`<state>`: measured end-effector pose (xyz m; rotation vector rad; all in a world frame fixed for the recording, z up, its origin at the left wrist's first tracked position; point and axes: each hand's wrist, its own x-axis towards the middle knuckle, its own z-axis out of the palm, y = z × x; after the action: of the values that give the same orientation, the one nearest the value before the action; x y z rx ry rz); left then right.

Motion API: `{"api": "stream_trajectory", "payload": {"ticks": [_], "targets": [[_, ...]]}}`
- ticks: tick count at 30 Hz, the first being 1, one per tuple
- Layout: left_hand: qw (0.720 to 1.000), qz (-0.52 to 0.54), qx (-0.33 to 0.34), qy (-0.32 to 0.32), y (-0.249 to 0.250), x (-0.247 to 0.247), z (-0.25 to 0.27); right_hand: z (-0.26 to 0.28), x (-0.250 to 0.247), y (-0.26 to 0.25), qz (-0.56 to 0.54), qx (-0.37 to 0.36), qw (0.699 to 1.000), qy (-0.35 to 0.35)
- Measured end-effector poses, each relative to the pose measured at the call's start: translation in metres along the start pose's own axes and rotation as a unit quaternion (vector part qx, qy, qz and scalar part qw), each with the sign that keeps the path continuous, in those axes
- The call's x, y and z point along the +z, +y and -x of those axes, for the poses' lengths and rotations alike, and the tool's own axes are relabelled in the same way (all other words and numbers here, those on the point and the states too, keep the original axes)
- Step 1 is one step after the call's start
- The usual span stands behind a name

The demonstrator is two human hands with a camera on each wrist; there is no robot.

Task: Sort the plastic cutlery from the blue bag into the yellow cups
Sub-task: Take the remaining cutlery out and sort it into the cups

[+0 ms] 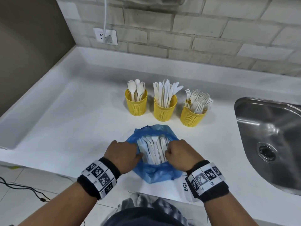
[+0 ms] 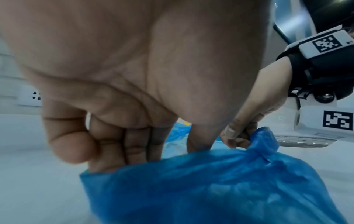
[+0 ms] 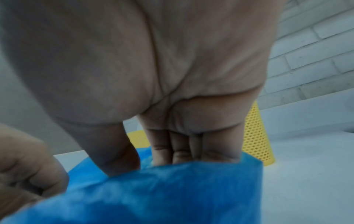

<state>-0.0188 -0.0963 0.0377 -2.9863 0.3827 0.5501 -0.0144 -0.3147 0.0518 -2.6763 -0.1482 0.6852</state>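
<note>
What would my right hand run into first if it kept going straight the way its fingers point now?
The right hand grips the blue bag's rim, fingers curled down into the opening. Going straight on, it would probably meet the white cutlery lying inside the bag first, though depth there is hard to judge.

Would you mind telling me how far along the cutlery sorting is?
Well underway: the three yellow cups already hold spoons, knives and forks. In hand: the left hand and right hand grip the blue bag open. Left: the white cutlery inside it.

Both hands (image 1: 121, 154) (image 1: 182, 153) low, fingers (image 2: 118, 145) curled.
</note>
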Motion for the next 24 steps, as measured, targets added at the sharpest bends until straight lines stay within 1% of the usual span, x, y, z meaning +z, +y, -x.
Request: {"api": "stream_trajectory", "payload": {"ticks": [4, 7, 9, 12, 15, 21, 24], "targets": [[0.998, 0.027, -0.051, -0.015, 0.018, -0.002, -0.003, -0.002, -0.002, -0.006, -0.01, 0.033, 0.999, 0.022], [0.99, 0.111, -0.089, -0.007, 0.033, -0.001, -0.008, -0.007, 0.005, -0.011, -0.042, 0.047, 0.997, 0.053], [0.981, 0.163, -0.102, 0.01, 0.041, 0.0, -0.013, -0.012, 0.014, -0.013, -0.051, 0.051, 0.995, 0.074], [0.961, 0.249, -0.118, 0.029, 0.05, 0.003, -0.019, -0.02, 0.026, -0.011, -0.08, 0.059, 0.991, 0.095], [0.93, 0.336, -0.142, 0.042, 0.052, 0.007, -0.025, -0.022, 0.026, -0.007, -0.161, 0.069, 0.979, 0.105], [0.902, 0.406, -0.145, 0.028, 0.049, 0.007, -0.031, -0.023, 0.025, -0.002, -0.237, 0.092, 0.961, 0.106], [0.893, 0.424, -0.151, 0.021, 0.052, 0.002, -0.031, -0.022, 0.022, 0.0, -0.276, 0.096, 0.952, 0.086]]}}
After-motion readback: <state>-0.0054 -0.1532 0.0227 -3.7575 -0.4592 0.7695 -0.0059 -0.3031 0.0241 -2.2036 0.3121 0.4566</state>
